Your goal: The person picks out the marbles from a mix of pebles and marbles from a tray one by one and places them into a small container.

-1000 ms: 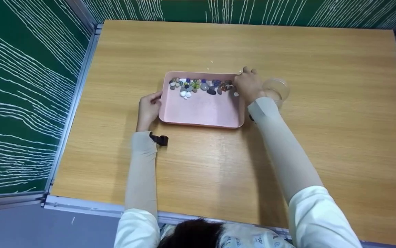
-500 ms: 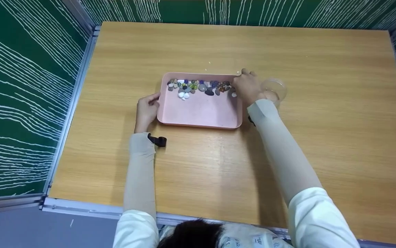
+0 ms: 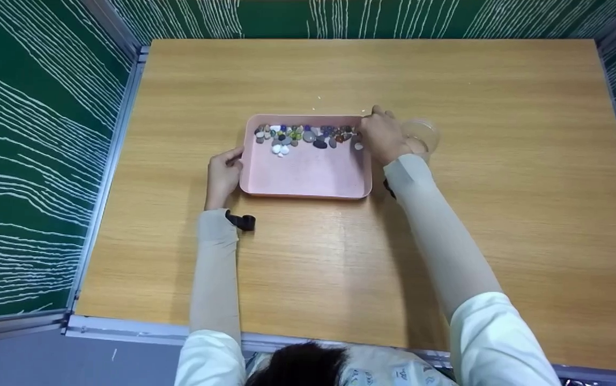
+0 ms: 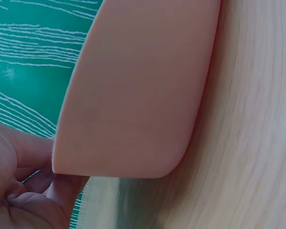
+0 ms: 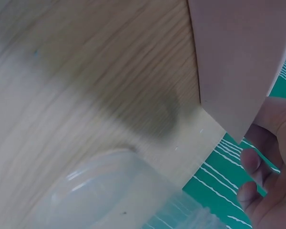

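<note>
A pink rectangular tray (image 3: 308, 174) is between my two hands on the wooden table. Along its far side lie many small stones and beads in mixed colours, among them a dark oval stone (image 3: 319, 143) and white pebbles (image 3: 281, 149). My left hand (image 3: 223, 177) pinches the tray's left wall; in the left wrist view its fingers meet the rim's corner. At the far right corner, my right hand (image 3: 384, 135) grips the tray with thumb and fingers, its other fingers curled in the right wrist view. The hand covers that corner in the head view.
A clear plastic cup (image 3: 429, 131) is just right of my right hand, partly hidden by it. Small white specks (image 3: 318, 97) dot the table behind the tray. Green boards with white lines border the table (image 3: 501, 214) at the back and sides.
The head view has shifted a little, so everything appears slightly further left. Both hands keep their hold on the tray, and the stones keep their arrangement.
</note>
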The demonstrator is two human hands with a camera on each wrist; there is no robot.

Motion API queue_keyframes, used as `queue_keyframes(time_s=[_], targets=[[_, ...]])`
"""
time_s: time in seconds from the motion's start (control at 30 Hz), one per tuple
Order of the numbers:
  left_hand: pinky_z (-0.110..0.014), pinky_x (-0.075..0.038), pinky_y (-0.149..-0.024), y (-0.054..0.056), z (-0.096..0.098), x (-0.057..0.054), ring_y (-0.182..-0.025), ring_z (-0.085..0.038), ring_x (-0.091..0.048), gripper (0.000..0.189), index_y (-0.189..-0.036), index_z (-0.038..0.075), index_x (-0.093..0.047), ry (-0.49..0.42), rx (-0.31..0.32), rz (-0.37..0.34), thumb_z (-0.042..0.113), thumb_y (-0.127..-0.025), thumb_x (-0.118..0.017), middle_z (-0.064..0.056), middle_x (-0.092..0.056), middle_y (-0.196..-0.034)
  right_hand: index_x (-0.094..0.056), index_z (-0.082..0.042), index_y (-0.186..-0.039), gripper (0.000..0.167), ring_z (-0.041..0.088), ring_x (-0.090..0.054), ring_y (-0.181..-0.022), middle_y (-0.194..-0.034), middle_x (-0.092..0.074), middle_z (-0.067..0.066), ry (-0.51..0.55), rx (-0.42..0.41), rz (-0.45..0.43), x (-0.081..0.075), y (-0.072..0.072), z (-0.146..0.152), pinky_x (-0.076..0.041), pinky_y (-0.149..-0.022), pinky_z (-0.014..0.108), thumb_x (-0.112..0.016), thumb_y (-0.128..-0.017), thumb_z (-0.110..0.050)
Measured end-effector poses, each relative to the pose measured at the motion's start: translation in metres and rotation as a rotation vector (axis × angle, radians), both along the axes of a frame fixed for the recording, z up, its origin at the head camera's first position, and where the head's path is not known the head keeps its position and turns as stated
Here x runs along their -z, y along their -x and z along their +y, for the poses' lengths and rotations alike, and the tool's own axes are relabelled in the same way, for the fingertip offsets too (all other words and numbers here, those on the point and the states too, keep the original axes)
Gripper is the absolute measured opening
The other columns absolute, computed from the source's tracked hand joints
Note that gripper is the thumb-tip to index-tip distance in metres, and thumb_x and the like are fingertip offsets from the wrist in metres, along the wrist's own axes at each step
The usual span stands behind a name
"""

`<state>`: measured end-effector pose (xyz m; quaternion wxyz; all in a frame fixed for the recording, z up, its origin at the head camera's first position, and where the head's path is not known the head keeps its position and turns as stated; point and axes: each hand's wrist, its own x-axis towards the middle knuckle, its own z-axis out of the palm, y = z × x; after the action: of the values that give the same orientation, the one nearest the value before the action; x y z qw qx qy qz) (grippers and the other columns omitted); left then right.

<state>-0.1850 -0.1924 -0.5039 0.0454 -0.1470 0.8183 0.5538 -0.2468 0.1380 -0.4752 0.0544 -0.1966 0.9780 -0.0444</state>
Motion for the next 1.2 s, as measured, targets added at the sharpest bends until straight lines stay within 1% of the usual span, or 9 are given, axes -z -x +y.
queue_keyframes(time_s=[0.23, 0.4, 0.53, 0.63, 0.73, 0.9, 1.07, 1.13, 1.2], targets=[[-0.029, -0.047, -0.104, 0.001, 0.0, 0.001, -0.124, -0.024, -0.056, 0.041, -0.127, -0.003, -0.058, -0.021, 0.001, 0.007, -0.008, -0.089, -0.045, -0.018, -0.059, -0.132, -0.076, -0.007, -0.095, 0.012, 0.035, -0.054, -0.096, -0.096, -0.074, 0.013, 0.117, -0.01, 0.024, -0.003, -0.005, 0.003, -0.047, -0.081, 0.051, -0.07, -0.086, -0.012], [-0.027, -0.046, -0.104, 0.001, 0.0, 0.001, -0.126, -0.023, -0.054, 0.04, -0.128, -0.001, -0.058, -0.022, -0.001, -0.005, -0.007, -0.09, -0.046, -0.016, -0.058, -0.134, -0.076, -0.006, -0.098, 0.014, 0.034, -0.053, -0.093, -0.1, -0.074, 0.013, 0.199, -0.016, 0.034, -0.006, -0.009, 0.007, -0.046, -0.08, 0.05, -0.068, -0.087, -0.009], [-0.027, -0.046, -0.105, 0.002, 0.001, 0.0, -0.126, -0.024, -0.054, 0.04, -0.128, -0.003, -0.058, -0.02, 0.003, 0.003, -0.008, -0.09, -0.046, -0.018, -0.057, -0.134, -0.076, -0.005, -0.099, 0.015, 0.032, -0.052, -0.089, -0.102, -0.074, 0.013, 0.246, -0.019, 0.038, -0.009, -0.012, 0.01, -0.044, -0.079, 0.048, -0.066, -0.087, -0.005], [-0.026, -0.045, -0.105, 0.002, 0.001, -0.001, -0.127, -0.023, -0.053, 0.04, -0.128, -0.002, -0.057, -0.017, -0.003, -0.003, -0.008, -0.09, -0.047, -0.018, -0.057, -0.134, -0.076, -0.005, -0.098, 0.016, 0.031, -0.051, -0.086, -0.101, -0.074, 0.013, 0.266, -0.027, 0.044, -0.011, -0.014, 0.012, -0.044, -0.077, 0.046, -0.065, -0.087, -0.002], [-0.025, -0.044, -0.107, 0.002, 0.0, -0.002, -0.129, -0.022, -0.051, 0.04, -0.129, 0.0, -0.057, -0.019, -0.015, -0.035, -0.008, -0.091, -0.047, -0.016, -0.056, -0.136, -0.076, -0.004, -0.099, 0.016, 0.031, -0.053, -0.084, -0.1, -0.074, 0.013, 0.263, -0.045, 0.063, -0.012, -0.016, 0.012, -0.045, -0.077, 0.045, -0.065, -0.087, -0.002], [-0.024, -0.044, -0.106, 0.002, -0.002, -0.002, -0.13, -0.019, -0.05, 0.041, -0.131, 0.002, -0.056, -0.064, -0.034, -0.078, -0.007, -0.092, -0.047, -0.013, -0.055, -0.139, -0.075, -0.004, -0.099, 0.017, 0.03, -0.057, -0.084, -0.1, -0.074, 0.014, 0.264, -0.063, 0.083, -0.013, -0.016, 0.012, -0.046, -0.078, 0.043, -0.066, -0.086, -0.001], [-0.026, -0.046, -0.105, 0.001, -0.002, 0.0, -0.127, -0.021, -0.053, 0.041, -0.129, 0.0, -0.058, -0.084, -0.036, -0.049, -0.007, -0.091, -0.047, -0.016, -0.056, -0.136, -0.074, -0.003, -0.101, 0.02, 0.031, -0.056, -0.086, -0.102, -0.073, 0.015, 0.29, -0.05, 0.066, -0.014, -0.019, 0.014, -0.047, -0.08, 0.044, -0.063, -0.085, 0.003], [-0.027, -0.045, -0.105, 0.001, -0.001, 0.0, -0.126, -0.023, -0.053, 0.04, -0.128, -0.001, -0.058, -0.088, -0.033, -0.027, -0.008, -0.09, -0.048, -0.017, -0.057, -0.135, -0.074, -0.002, -0.102, 0.022, 0.031, -0.057, -0.087, -0.102, -0.073, 0.016, 0.295, -0.055, 0.069, -0.015, -0.019, 0.015, -0.047, -0.08, 0.045, -0.063, -0.085, 0.004], [-0.027, -0.046, -0.105, 0.0, -0.001, 0.001, -0.126, -0.023, -0.053, 0.04, -0.128, -0.002, -0.058, -0.097, -0.034, -0.022, -0.008, -0.089, -0.048, -0.018, -0.057, -0.135, -0.074, -0.002, -0.102, 0.022, 0.031, -0.057, -0.088, -0.103, -0.073, 0.016, 0.298, -0.059, 0.072, -0.015, -0.02, 0.016, -0.047, -0.08, 0.045, -0.063, -0.085, 0.003]])
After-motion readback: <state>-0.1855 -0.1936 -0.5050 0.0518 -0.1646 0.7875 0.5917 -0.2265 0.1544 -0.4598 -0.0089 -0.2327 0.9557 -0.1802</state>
